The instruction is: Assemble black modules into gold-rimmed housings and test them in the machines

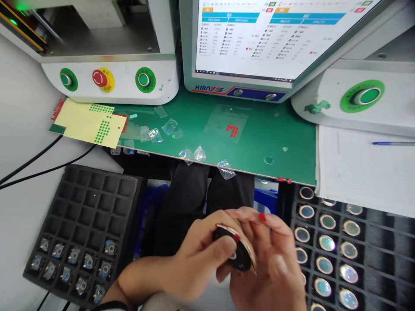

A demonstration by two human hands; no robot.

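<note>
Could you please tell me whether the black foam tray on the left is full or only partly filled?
Partly filled. The black foam tray holds small parts only in its nearest rows; the compartments farther back are empty.

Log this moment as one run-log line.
left hand: holds round black part | right hand: fingers on part's rim | left foam tray: partly filled | right tray: lens discs

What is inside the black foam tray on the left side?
In the black foam tray, only the near rows hold small silvery parts with blue spots; the far pockets look empty. The left hand and its arm cover the near right corner.
</note>
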